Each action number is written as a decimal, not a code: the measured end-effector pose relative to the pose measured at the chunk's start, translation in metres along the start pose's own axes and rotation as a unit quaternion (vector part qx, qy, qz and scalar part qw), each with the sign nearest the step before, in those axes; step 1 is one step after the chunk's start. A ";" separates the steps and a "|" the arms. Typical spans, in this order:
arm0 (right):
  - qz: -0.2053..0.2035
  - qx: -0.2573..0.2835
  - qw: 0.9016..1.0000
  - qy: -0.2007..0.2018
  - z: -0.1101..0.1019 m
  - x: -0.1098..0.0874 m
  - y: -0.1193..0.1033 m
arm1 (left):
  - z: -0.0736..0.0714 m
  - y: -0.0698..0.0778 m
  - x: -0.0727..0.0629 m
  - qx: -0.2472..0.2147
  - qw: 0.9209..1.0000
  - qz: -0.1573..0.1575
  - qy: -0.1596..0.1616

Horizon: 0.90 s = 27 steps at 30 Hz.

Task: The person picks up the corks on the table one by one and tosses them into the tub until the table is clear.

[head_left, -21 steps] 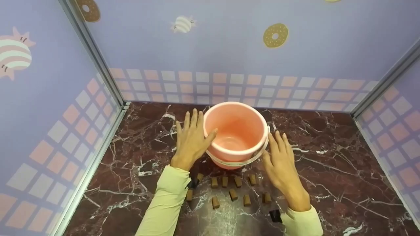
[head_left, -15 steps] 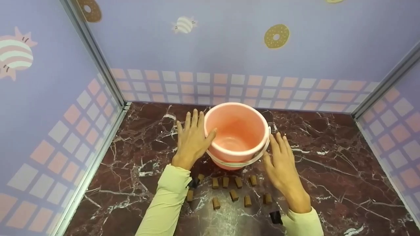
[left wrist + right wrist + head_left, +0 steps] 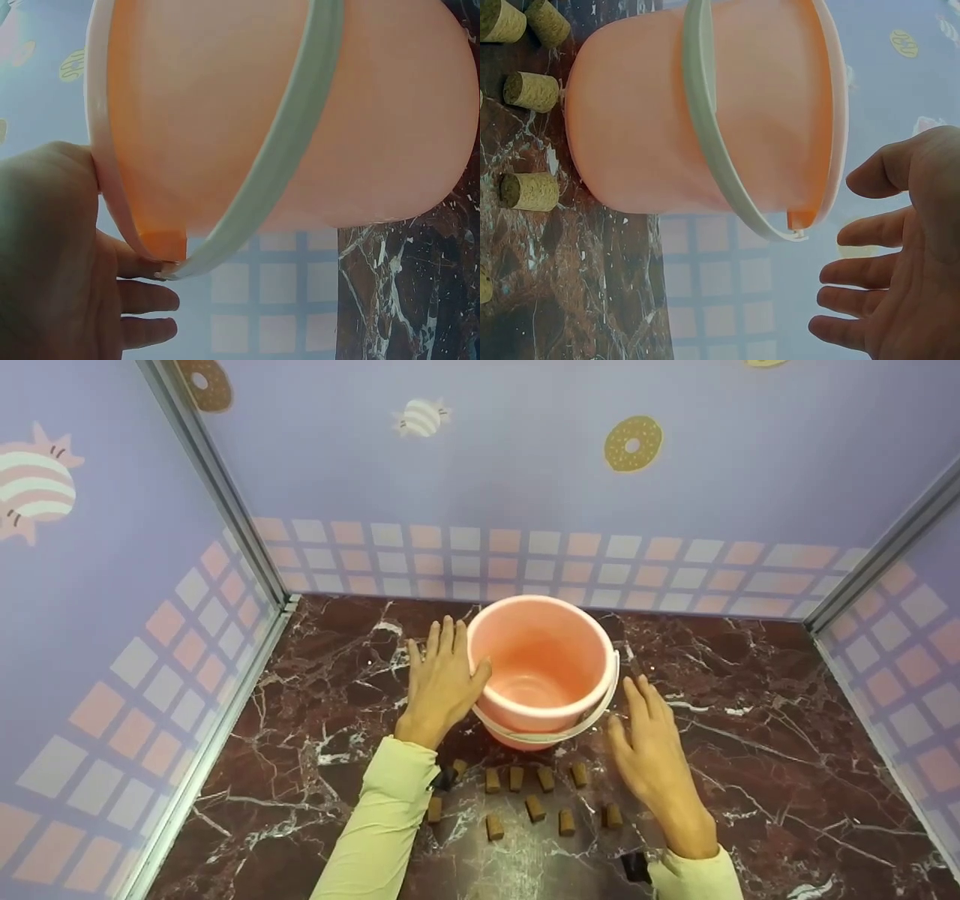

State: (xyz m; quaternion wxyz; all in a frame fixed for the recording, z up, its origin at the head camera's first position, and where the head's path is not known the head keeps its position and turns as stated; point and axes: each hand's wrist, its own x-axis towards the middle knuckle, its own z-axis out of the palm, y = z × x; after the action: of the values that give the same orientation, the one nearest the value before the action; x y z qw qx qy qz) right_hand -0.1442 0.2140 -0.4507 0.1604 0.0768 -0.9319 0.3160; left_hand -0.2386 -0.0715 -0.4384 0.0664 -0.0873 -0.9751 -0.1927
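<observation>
A pink bucket (image 3: 536, 656) stands upright on the dark marbled surface, its inside bare as far as I can see. Its pale handle (image 3: 559, 735) hangs down on the near side. My left hand (image 3: 442, 682) lies along the bucket's left rim with straight fingers, the thumb over the edge; in the left wrist view the hand (image 3: 52, 247) touches the rim. To the right of the bucket, my right hand (image 3: 652, 742) is held with fingers extended and nothing in them. A gap separates that hand (image 3: 900, 262) from the bucket in the right wrist view.
Several corks, among them one cork (image 3: 534, 808) in the middle, stand or lie in front of the bucket between my forearms. Purple patterned panels (image 3: 510, 472) enclose the back and both sides. The marbled surface (image 3: 315, 802) extends to both sides.
My right hand has drawn away from the bucket's right side, toward me and slightly right. The left hand has slid back a little along the rim. The bucket stays in place.
</observation>
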 end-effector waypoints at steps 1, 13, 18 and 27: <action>0.001 0.001 1.000 -0.001 -0.001 -0.001 0.000 | 0.000 0.000 0.000 -0.002 1.000 -0.001 -0.002; 0.018 0.000 1.000 -0.012 -0.002 -0.011 0.000 | 0.002 0.003 -0.001 -0.005 1.000 -0.017 -0.016; 0.011 -0.003 1.000 -0.009 0.001 -0.015 0.003 | 0.003 0.004 -0.001 -0.007 1.000 -0.017 -0.015; -0.040 -0.014 0.998 0.038 0.006 -0.019 0.012 | 0.002 0.005 0.001 -0.012 1.000 -0.019 -0.018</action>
State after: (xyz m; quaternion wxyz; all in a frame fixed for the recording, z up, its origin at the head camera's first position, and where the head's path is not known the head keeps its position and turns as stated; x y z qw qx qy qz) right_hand -0.1309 0.2207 -0.4691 0.2095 0.0997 -0.9256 0.2991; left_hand -0.2392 -0.0662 -0.4382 0.0446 -0.0727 -0.9753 -0.2038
